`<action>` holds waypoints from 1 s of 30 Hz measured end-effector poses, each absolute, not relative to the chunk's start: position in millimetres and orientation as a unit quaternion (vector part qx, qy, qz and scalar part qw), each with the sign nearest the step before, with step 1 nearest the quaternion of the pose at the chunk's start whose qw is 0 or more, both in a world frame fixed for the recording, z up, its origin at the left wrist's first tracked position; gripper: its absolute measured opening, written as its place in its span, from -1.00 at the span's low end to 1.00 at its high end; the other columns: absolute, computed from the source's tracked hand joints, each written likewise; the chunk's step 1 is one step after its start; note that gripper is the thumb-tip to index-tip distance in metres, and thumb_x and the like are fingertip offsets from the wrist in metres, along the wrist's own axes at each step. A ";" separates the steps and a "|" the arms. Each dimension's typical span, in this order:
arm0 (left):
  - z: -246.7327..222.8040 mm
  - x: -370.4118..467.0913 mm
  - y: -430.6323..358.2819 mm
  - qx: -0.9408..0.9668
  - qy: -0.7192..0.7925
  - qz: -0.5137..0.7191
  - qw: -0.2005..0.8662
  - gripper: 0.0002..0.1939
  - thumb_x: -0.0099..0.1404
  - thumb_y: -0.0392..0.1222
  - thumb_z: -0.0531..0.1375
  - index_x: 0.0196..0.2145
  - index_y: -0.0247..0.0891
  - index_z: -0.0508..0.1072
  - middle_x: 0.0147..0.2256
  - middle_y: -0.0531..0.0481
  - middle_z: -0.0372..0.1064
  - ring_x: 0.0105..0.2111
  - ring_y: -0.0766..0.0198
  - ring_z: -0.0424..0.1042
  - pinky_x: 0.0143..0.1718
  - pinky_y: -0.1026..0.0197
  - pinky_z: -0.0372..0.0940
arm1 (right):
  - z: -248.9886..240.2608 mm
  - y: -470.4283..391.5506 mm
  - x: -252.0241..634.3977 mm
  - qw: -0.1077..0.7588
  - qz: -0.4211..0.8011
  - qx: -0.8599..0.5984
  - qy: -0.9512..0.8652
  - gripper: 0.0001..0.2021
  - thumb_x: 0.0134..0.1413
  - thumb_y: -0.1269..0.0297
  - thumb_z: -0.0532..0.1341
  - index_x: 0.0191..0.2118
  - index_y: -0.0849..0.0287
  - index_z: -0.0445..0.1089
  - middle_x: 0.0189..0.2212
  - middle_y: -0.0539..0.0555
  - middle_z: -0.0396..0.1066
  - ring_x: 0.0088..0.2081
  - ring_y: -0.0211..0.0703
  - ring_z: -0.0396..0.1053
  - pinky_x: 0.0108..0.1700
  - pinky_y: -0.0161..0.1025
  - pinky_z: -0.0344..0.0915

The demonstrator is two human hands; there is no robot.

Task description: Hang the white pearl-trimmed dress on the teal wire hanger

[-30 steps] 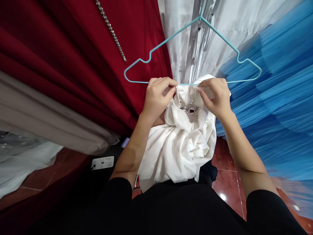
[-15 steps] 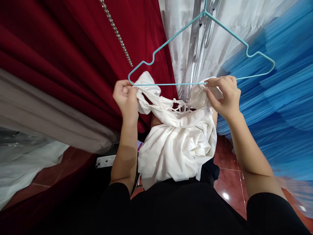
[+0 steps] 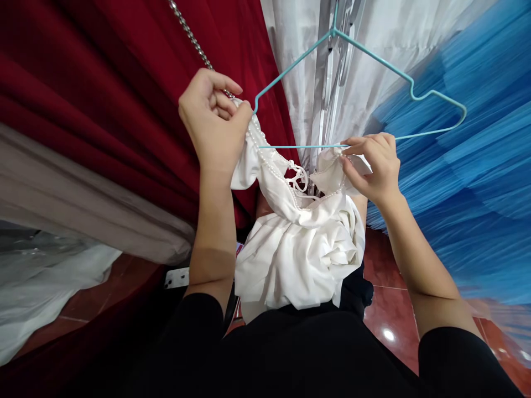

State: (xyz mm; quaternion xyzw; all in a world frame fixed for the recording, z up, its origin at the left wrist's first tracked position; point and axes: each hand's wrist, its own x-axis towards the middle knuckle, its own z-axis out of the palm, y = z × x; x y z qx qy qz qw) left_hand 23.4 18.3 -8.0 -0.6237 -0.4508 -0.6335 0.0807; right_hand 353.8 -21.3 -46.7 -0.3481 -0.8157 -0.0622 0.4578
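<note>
A white garment (image 3: 298,254) with a beaded neckline and thin ties lies bunched on my lap. A light blue hanger (image 3: 375,54) stands above it, its bottom bar running across the neckline. My left hand (image 3: 218,119) pinches the garment's left shoulder edge, raised over the hanger's left end, which the cloth and fingers hide. Lower down on the right, my right hand (image 3: 373,166) pinches the other shoulder edge together with the hanger's bottom bar.
Dark red cloth (image 3: 136,99) and greyish cloth (image 3: 95,188) hang at the left, blue tulle (image 3: 468,182) at the right. White fabric and metal rails (image 3: 327,83) are ahead. A beaded chain (image 3: 191,36) hangs at upper left. A phone (image 3: 176,278) lies by my left elbow.
My left hand has moved up and slightly right, lifting the left shoulder over the hanger's left end. The hanger has shifted a little left and down. My right hand has moved slightly left.
</note>
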 end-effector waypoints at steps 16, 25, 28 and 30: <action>-23.3 110.6 -39.8 -0.794 -0.397 -0.461 -0.009 -0.81 0.61 -0.25 0.13 -0.06 -0.10 0.56 -0.06 0.00 0.59 -0.02 0.14 0.59 0.03 0.04 0.46 | -54.1 -16.9 348.9 0.474 -0.081 -0.344 -0.807 -0.79 0.42 0.04 0.19 -0.16 0.01 0.46 -0.06 0.07 0.65 -0.07 0.05 0.56 0.24 0.23 0.33; -34.7 115.2 -38.6 -0.780 -0.406 -0.476 -0.033 -0.74 0.47 -0.44 0.16 -0.13 -0.19 0.63 -0.17 0.01 0.64 -0.13 0.13 0.60 -0.03 0.07 0.39 | -59.4 -34.8 397.9 0.533 -0.200 -0.380 -0.729 -0.86 0.31 0.12 0.32 -0.23 0.04 0.50 0.15 0.12 0.50 0.23 0.16 0.44 0.29 0.29 0.37; -23.5 105.2 -46.9 -0.784 -0.399 -0.474 -0.045 -0.73 0.42 -0.46 0.18 -0.15 -0.20 0.64 -0.18 0.02 0.65 -0.15 0.14 0.61 -0.05 0.09 0.41 | -49.9 -29.9 436.2 0.594 -0.219 -0.422 -0.650 -0.88 0.26 0.18 0.38 -0.27 0.07 0.50 0.03 0.20 0.45 0.13 0.16 0.44 0.21 0.27 0.38; -18.7 101.9 -52.4 -0.783 -0.390 -0.482 -0.054 -0.73 0.40 -0.47 0.19 -0.16 -0.21 0.65 -0.19 0.02 0.65 -0.16 0.15 0.62 -0.06 0.10 0.42 | -36.1 -22.8 458.1 0.617 -0.239 -0.415 -0.625 -0.88 0.26 0.21 0.39 -0.28 0.08 0.50 -0.04 0.20 0.41 0.08 0.15 0.43 0.20 0.28 0.36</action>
